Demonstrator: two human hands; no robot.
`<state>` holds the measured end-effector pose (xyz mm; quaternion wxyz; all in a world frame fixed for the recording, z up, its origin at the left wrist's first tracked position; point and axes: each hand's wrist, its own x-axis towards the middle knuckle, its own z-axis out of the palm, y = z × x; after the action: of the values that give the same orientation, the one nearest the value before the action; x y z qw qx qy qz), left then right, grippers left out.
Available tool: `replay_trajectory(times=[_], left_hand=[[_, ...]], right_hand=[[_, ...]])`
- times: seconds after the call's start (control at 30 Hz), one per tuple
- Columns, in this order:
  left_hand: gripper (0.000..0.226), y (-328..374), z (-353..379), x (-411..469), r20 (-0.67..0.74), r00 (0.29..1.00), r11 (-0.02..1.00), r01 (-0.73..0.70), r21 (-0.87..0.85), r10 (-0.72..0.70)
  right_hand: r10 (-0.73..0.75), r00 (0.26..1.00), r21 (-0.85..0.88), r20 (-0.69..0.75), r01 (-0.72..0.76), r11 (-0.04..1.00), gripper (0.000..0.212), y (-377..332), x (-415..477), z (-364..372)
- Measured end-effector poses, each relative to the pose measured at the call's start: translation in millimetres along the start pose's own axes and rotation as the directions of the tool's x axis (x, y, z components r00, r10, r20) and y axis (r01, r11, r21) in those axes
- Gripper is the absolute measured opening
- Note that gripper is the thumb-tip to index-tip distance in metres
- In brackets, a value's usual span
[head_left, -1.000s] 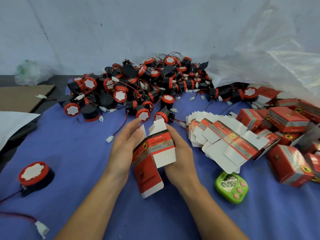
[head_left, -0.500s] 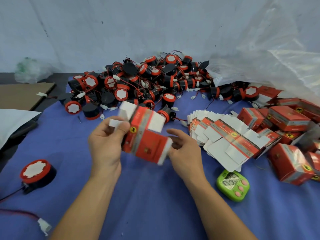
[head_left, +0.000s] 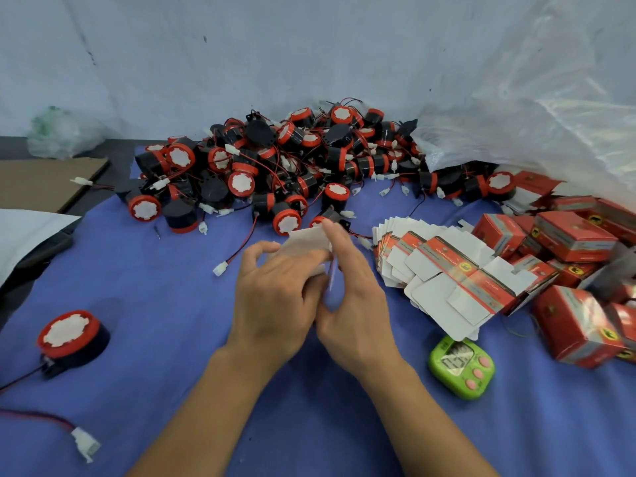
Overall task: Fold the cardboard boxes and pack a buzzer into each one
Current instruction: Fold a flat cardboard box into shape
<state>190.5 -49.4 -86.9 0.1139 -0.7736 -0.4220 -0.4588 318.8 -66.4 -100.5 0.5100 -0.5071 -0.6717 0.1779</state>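
The fingers point(head_left: 339, 242) of both hands are curled and clamped on a small red-and-white cardboard box point(head_left: 309, 239), held between the left hand point(head_left: 275, 301) and the right hand point(head_left: 358, 308), which touch each other below it. The hands cover nearly all of the box. Only a white flap shows above the knuckles, so how far it is folded cannot be told.

Just right of the right hand lies a fanned stack of flat red-and-white carton blanks point(head_left: 447, 270). Beyond that is a heap of folded red boxes point(head_left: 578, 235), with a crumpled clear plastic bag point(head_left: 550, 108) hanging over its far end. A lime-green digital timer point(head_left: 461, 366) sits near the right forearm.

Behind the hands, a big pile of round black buzzers with red rims and white faces point(head_left: 275, 166) spreads along the wall, with red and black wires and white plugs tangled through it. One single black-and-red buzzer point(head_left: 70, 339) stands well apart at the left. A loose white plug on a red wire point(head_left: 84, 442) lies nearer the front edge.

All of this rests on a blue cloth point(head_left: 155, 304) over the bench. A brown cardboard sheet point(head_left: 44, 182) lies at the far left.
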Motion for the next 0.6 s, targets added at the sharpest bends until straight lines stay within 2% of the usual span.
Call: replay_trajectory(times=[0.13, 0.23, 0.33, 0.47, 0.6], left_hand=[[0.021, -4, 0, 1, -0.018, 0.997, 0.995, 0.075, -0.07, -0.077], [0.027, -12, -3, 0, -0.039, 0.968, 0.962, 0.244, -0.12, -0.25], [0.031, -22, -4, -1, -0.032, 0.906, 0.889, 0.406, -0.211, -0.421], [0.061, -32, 0, 3, 0.035, 0.819, 0.755, 0.543, -0.366, -0.572], [0.093, -35, 3, 3, 0.007, 0.78, 0.721, 0.581, -0.378, -0.625]], right_hand=[[0.094, 0.991, -0.008, 0.095, -0.094, 0.996, 0.078, -3, 2, 0], [0.128, 0.989, 0.009, 0.07, -0.129, 0.992, 0.063, -3, 7, -2], [0.196, 0.978, 0.058, 0.068, -0.2, 0.978, 0.048, -1, 8, -6], [0.236, 0.971, 0.149, 0.046, -0.24, 0.959, 0.027, 0, 10, -11], [0.213, 0.974, 0.038, 0.072, -0.216, 0.976, 0.024, -2, 11, -7]])
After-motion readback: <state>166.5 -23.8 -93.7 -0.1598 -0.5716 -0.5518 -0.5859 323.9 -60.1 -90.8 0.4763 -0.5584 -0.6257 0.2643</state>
